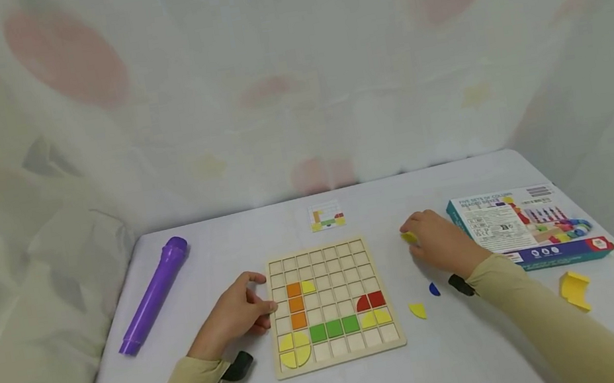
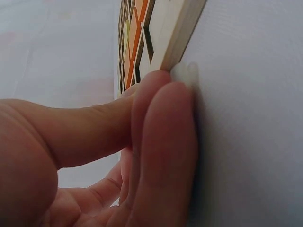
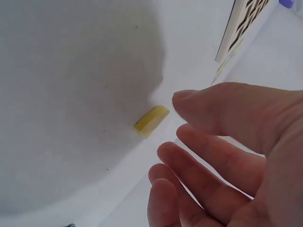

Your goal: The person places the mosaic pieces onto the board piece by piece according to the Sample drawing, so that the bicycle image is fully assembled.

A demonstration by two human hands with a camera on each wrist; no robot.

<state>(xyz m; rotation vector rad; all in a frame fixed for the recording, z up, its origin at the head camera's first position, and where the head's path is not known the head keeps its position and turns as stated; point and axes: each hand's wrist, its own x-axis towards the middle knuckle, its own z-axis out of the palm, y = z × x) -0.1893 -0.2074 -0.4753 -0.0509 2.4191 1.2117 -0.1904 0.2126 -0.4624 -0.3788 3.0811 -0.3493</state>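
Observation:
My left hand [image 1: 238, 309] holds the left edge of a wooden grid board [image 1: 342, 360]. In the left wrist view its thumb and fingers meet at the board's edge [image 2: 177, 47]. Orange squares [image 1: 297, 303], green squares [image 1: 335, 328], red pieces [image 1: 376, 299] and yellow quarter circles [image 1: 302, 349] sit in the board's cells. Right of the board, my right hand [image 1: 441, 240] is over a yellow piece [image 1: 409, 237]. The right wrist view shows this yellow piece [image 3: 151, 121] on the table, with a gap between it and the thumb and loosely bent fingers.
A small pattern card [image 1: 326, 216] lies behind the board. A blue piece [image 1: 434, 290] and another yellow quarter circle [image 1: 418, 311] lie right of it. Farther right are a printed box [image 1: 529, 226] and a yellow block [image 1: 575, 291]. A purple microphone-shaped stick [image 1: 155, 296] lies left.

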